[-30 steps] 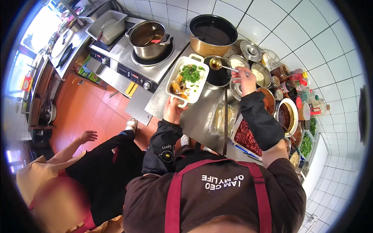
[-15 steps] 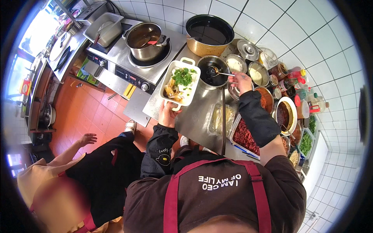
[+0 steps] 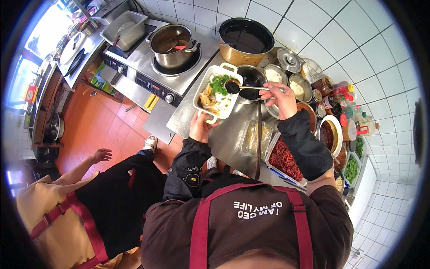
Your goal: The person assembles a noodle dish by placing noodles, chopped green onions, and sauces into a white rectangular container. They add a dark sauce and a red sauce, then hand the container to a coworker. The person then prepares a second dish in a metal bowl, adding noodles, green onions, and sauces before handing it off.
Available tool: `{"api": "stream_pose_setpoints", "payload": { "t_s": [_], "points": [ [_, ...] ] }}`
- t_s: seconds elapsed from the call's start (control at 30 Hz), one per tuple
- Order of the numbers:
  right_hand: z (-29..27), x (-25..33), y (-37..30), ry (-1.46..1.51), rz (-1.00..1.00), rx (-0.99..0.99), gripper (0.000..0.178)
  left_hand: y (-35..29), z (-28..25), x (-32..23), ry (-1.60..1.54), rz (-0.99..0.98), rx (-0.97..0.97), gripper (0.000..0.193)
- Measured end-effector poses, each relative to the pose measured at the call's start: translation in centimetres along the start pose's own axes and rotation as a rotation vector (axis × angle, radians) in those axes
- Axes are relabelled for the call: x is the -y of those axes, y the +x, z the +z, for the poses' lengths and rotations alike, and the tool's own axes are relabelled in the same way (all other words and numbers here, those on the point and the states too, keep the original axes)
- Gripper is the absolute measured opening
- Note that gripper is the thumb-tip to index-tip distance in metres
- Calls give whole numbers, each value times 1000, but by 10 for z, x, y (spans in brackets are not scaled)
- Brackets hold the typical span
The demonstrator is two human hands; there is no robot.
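Note:
My left hand [image 3: 201,128] grips the near handle of a white rectangular baking dish [image 3: 228,110], held up over the counter's front edge. Inside the dish lie chopped green herbs [image 3: 219,84], something white and some brownish pieces. Pinched in my right hand [image 3: 278,99] is the handle of a small ladle [image 3: 232,86]. Its bowl, filled with dark liquid, is over the right side of the dish. Just right of the dish, partly covered by the ladle, stands a metal pot of dark sauce [image 3: 251,75].
A large pot of dark liquid [image 3: 247,38] stands behind; a steel pot [image 3: 172,46] sits on the cooktop at left. Sauce tubs, bottles and a tray of red chillies [image 3: 286,158] crowd the right. Another person [image 3: 121,201] stands close at my left, one hand out.
The ladle has come out of the sauce pot and moved left to the dish, carrying dark liquid. The dish has shifted slightly right and toward the pot.

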State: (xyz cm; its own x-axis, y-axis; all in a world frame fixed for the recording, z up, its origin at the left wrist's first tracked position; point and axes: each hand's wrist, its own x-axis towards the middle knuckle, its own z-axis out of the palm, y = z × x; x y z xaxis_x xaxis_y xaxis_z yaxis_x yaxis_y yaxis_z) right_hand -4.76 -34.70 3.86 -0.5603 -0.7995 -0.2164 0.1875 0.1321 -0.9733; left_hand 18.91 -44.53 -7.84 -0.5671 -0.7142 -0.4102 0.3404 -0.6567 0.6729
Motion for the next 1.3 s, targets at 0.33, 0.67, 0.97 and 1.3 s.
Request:
{"api": "stream_pose_setpoints", "payload": {
  "t_s": [0.33, 0.67, 0.97, 1.3],
  "points": [
    [11, -8, 20, -65, -202, -21, 20, -9, 2, -3, 6, 2, 26, 46],
    [8, -13, 16, 104, -176, -186, 20, -8, 8, -3, 36, 5, -3, 45],
    [-14, -101, 46, -181, 23, -159, 36, -5, -16, 2, 82, 12, 26, 39],
    [-15, -13, -51, -654, -717, -207, 31, -46, 46, -3, 184, -11, 124, 40]
  ]
}}
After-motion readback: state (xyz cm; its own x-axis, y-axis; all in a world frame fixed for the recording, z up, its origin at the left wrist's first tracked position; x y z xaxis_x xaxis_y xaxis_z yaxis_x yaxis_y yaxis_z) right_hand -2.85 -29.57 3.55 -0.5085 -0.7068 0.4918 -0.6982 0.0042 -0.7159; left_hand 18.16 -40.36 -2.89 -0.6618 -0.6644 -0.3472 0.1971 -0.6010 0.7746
